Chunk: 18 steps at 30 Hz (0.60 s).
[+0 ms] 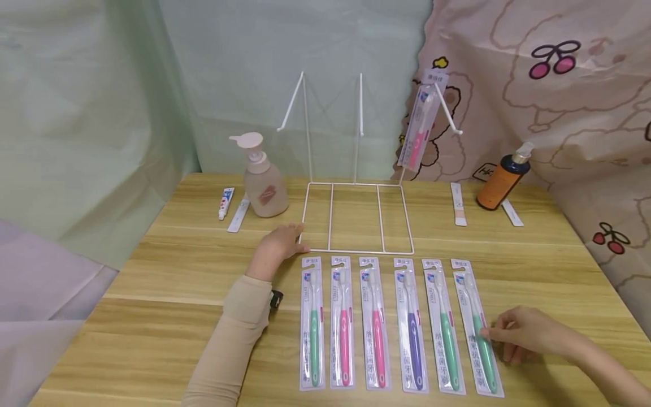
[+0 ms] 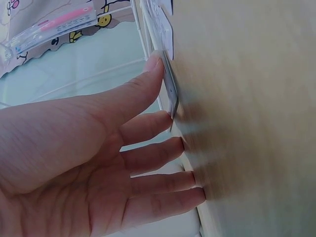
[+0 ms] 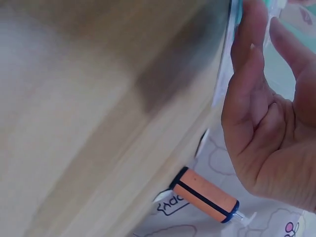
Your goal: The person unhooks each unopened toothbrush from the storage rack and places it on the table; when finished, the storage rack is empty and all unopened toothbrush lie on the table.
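My left hand (image 1: 281,244) rests at the front left corner of a white wire rack (image 1: 356,251), fingertips down on the wooden table. In the left wrist view this hand (image 2: 113,153) has its fingers spread and its thumb apart from them. My right hand (image 1: 529,334) is at the right edge of the rightmost packaged toothbrush (image 1: 483,339), a green one, fingertips touching the pack. In the right wrist view that hand (image 3: 271,118) has bent fingers, with the thumb away from them. Several packaged toothbrushes lie in a row, including a purple one (image 1: 414,339) and a pink one (image 1: 344,339).
One pink packaged toothbrush (image 1: 419,127) hangs on the rack's right hook. At the left stand a pump bottle (image 1: 265,189) and a small toothpaste tube (image 1: 226,203). An orange bottle (image 1: 500,183) stands at the back right, near narrow white packets (image 1: 458,203).
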{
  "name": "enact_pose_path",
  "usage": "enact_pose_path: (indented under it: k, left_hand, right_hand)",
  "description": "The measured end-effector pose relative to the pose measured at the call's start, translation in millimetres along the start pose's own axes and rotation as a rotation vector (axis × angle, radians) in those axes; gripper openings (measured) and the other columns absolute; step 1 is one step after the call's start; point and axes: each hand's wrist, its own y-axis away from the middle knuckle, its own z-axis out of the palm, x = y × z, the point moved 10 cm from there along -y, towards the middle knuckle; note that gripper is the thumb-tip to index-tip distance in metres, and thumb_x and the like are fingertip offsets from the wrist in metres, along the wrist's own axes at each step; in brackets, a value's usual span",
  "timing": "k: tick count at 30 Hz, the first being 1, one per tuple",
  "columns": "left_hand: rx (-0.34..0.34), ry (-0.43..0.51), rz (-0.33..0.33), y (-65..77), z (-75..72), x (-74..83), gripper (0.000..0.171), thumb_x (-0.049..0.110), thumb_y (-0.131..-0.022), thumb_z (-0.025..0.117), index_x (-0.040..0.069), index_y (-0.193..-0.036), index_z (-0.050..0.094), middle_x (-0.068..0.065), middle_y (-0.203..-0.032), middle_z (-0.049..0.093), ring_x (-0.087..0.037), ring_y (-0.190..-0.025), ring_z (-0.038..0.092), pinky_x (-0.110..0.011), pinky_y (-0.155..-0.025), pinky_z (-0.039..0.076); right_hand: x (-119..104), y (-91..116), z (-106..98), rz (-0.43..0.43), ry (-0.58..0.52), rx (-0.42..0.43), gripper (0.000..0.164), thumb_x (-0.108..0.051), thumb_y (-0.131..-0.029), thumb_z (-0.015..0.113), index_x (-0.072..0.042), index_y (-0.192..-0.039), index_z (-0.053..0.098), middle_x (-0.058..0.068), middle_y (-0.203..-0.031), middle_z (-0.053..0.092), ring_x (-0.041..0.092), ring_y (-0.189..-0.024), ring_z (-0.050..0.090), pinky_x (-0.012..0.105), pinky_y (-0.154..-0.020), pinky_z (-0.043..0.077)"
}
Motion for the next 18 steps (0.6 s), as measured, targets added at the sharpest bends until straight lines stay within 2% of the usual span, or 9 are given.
enact_pose_path:
  k: [3, 6, 13, 18]
  left_hand:
    - [0.0, -0.001, 0.007, -1.0, -0.5, 2.6, 0.071, 0.034, -0.091, 0.057, 0.007, -0.148, 0.024, -0.019, -0.152, 0.02, -0.038, -0.139, 0.021, -0.05, -0.113, 0.022]
    - [0.003, -0.004, 0.018, -2.6, -1.1, 4.1, 0.071, 0.034, -0.091, 0.057, 0.006, -0.147, 0.024, -0.02, -0.151, 0.021, -0.038, -0.138, 0.022, -0.049, -0.113, 0.022]
    - [-0.005, -0.044, 0.009, -0.9, -1.1, -0.2, 0.071, 0.034, -0.093, 0.056, 0.005, -0.148, 0.022, -0.021, -0.151, 0.02, -0.04, -0.138, 0.021, -0.051, -0.112, 0.023]
    - [-0.012, -0.045, 0.013, -0.8, 0.0, 2.1, 0.071, 0.035, -0.093, 0.055, 0.005, -0.148, 0.021, -0.021, -0.151, 0.02, -0.041, -0.138, 0.02, -0.052, -0.112, 0.023]
  right_hand:
    - [-3.5, -2.5, -8.9, 0.008, 0.005, 0.027, 0.036, -0.039, -0.091, 0.057, -0.005, -0.077, 0.058, 0.003, -0.063, 0.063, 0.018, -0.056, 0.062, 0.029, -0.047, 0.051]
    - [-12.4, -10.1, -21.6, -0.029, 0.013, 0.064, 0.036, -0.037, -0.093, 0.056, -0.004, -0.081, 0.059, 0.003, -0.068, 0.064, 0.018, -0.061, 0.062, 0.029, -0.051, 0.052]
    - [-32.0, -47.2, -52.9, -0.111, -0.122, 0.041, 0.037, -0.032, -0.096, 0.052, 0.004, -0.105, 0.055, 0.007, -0.085, 0.064, 0.017, -0.077, 0.061, 0.029, -0.064, 0.052]
    - [-43.1, -70.0, -81.5, -0.163, -0.179, 0.098, 0.044, -0.03, -0.095, 0.053, 0.006, -0.12, 0.049, 0.011, -0.102, 0.064, 0.014, -0.091, 0.061, 0.03, -0.078, 0.051]
